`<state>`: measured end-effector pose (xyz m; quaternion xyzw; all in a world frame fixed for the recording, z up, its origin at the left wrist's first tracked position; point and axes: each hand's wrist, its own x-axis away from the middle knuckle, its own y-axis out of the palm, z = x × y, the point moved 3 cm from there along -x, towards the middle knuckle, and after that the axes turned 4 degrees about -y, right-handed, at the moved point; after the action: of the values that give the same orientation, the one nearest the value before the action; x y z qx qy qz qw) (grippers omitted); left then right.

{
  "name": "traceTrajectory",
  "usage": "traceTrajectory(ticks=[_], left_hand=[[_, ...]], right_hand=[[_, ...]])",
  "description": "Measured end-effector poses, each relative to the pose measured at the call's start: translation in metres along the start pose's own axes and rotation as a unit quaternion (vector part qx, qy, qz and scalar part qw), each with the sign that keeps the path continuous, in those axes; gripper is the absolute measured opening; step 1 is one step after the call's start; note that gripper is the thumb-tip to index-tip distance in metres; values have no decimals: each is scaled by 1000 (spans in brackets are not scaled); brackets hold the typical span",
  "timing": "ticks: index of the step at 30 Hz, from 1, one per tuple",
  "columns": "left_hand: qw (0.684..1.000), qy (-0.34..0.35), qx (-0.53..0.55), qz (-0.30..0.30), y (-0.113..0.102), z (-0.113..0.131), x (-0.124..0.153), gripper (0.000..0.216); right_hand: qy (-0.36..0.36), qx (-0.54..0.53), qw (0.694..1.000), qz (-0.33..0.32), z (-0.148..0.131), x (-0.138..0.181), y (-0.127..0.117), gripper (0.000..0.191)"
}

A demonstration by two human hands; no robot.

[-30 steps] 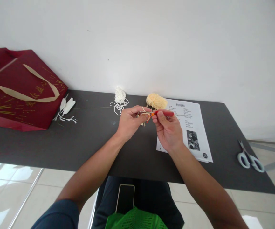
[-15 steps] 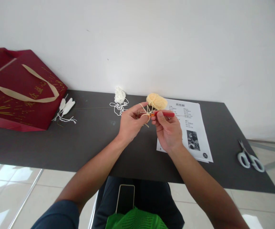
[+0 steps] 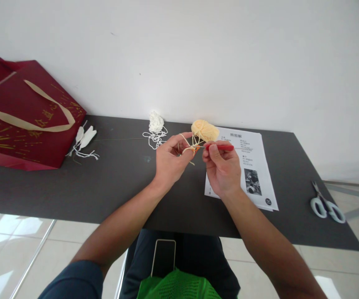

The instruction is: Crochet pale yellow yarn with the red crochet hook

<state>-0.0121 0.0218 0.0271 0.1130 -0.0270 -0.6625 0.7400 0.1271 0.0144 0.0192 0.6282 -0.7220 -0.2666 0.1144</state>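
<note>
My right hand (image 3: 223,168) is closed around the red handle of a crochet hook (image 3: 221,147), whose thin metal shaft points left toward my other hand. Pale yellow yarn (image 3: 194,141) runs in strands over the raised fingers of my left hand (image 3: 173,158). Its thumb and fingers pinch the yarn, and a small orange bit shows beside the thumb; what that is I cannot make out. The hook's tip lies among the yarn loops at the left fingers. Just behind my hands sits the yellow yarn ball (image 3: 206,130).
Printed sheets (image 3: 262,182) lie under and beside my right hand. Scissors (image 3: 325,205) rest at the table's right end. White yarn (image 3: 156,122) stands by the wall, with small white pieces with tails (image 3: 86,139) farther left. A red gift bag (image 3: 32,137) fills the left side.
My right hand has drawn the crochet hook a little to the right, so more of its metal shaft shows. The left hand keeps its pinch on the yarn.
</note>
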Motion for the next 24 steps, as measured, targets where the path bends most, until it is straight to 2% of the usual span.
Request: traceTrajectory(ticks=[7,17,24], left_hand=[[1000,-2,11,12,-1,2,-1,36],[1000,-13,-8,3,-2,-1,-1,29],[1000,-13,-6,0,-2,-2,-1,29]], right_hand=[[-67,28,997,-6,-8,-1,-2,20],[-14,-19,1000,-3,-2,0,0,16],[-42,-5,999,-15,-4,-1,-2,18]])
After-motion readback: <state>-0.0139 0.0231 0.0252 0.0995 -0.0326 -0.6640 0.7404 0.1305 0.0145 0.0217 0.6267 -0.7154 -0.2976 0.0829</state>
